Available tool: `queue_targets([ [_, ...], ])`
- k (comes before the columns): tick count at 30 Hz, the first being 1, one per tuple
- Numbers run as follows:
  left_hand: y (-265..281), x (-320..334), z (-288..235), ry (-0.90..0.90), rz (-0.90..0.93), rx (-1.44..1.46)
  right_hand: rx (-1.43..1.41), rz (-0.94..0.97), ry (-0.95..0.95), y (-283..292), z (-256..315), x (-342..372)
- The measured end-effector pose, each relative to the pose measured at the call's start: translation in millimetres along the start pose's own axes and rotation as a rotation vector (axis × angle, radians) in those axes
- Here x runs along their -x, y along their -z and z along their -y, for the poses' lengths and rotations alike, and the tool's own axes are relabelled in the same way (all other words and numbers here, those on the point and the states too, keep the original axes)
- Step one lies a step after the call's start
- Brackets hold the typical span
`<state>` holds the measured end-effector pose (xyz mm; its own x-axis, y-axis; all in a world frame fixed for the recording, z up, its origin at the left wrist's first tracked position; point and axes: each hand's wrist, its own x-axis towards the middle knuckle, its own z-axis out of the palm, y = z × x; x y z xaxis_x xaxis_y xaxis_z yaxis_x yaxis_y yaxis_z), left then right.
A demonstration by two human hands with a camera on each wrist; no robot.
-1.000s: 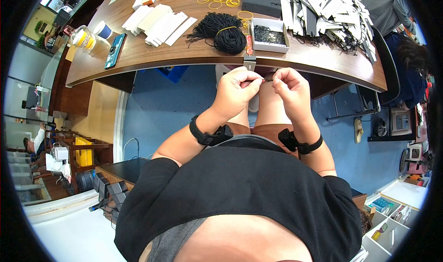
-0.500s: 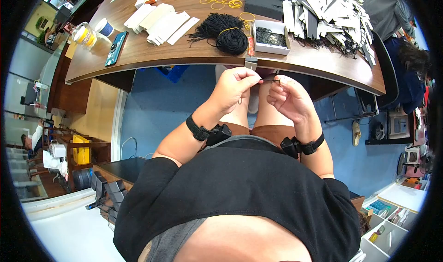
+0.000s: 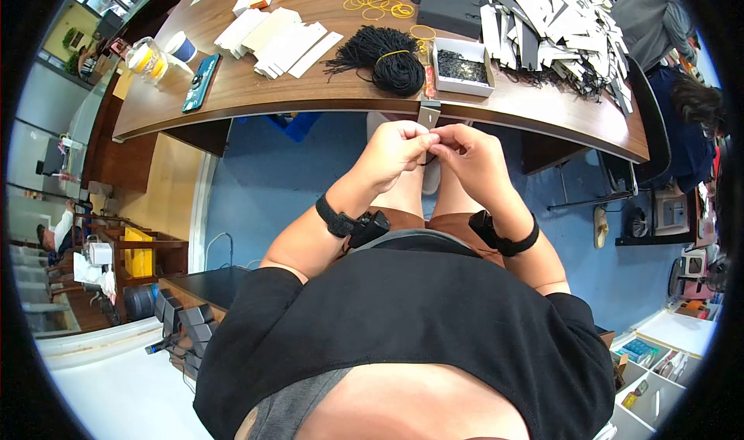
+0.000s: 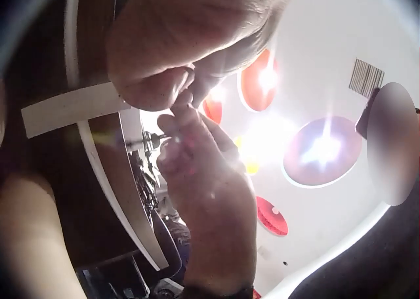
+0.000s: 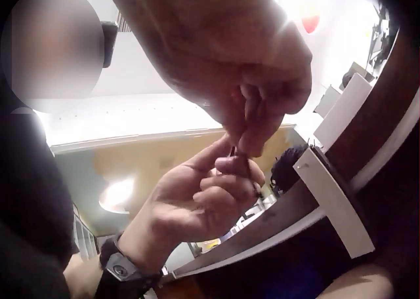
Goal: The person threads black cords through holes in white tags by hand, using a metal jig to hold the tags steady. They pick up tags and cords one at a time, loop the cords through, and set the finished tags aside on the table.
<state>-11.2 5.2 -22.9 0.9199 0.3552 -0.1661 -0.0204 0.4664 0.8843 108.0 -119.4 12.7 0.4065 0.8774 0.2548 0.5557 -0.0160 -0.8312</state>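
My left hand point(image 3: 385, 157) and right hand point(image 3: 474, 165) meet at their fingertips in front of the table edge, above the lap. Both pinch a thin black cord point(image 5: 234, 151), mostly hidden by the fingers. In the right wrist view, the left hand's other fingers point(image 5: 220, 191) are curled in below the right hand. The left wrist view has the right hand point(image 4: 210, 174) below the left, with a dark bit of cord by its fingertips. Just beyond the hands, a pale flat strip point(image 5: 335, 207) juts from the table edge.
On the wooden table point(image 3: 232, 91) lie a bundle of black cords point(image 3: 397, 72), a white box of small black pieces point(image 3: 463, 66), stacked white strips point(image 3: 287, 44), and a heap of black-and-white tags point(image 3: 554, 29). A phone point(image 3: 201, 82), plastic cup point(image 3: 147, 62) and paper cup point(image 3: 180, 47) stand left.
The hands were slightly apart with the cord stretched between them; now their fingertips meet. The right hand has turned from palm-up and moved left toward the left hand.
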Motion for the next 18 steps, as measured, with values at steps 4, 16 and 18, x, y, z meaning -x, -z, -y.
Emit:
queue_targets([
  [4, 4, 2, 5, 0.042, -0.049, 0.190, -0.023, -0.155, -0.044, -18, -18, 1],
  [16, 16, -11, 17, -0.172, -0.239, -0.166, -0.617, -0.178, -0.359, -24, -46, -2],
  [18, 23, -16, 19, -0.276, -0.317, -0.470, -0.821, -0.129, -0.480, -17, -56, -4],
])
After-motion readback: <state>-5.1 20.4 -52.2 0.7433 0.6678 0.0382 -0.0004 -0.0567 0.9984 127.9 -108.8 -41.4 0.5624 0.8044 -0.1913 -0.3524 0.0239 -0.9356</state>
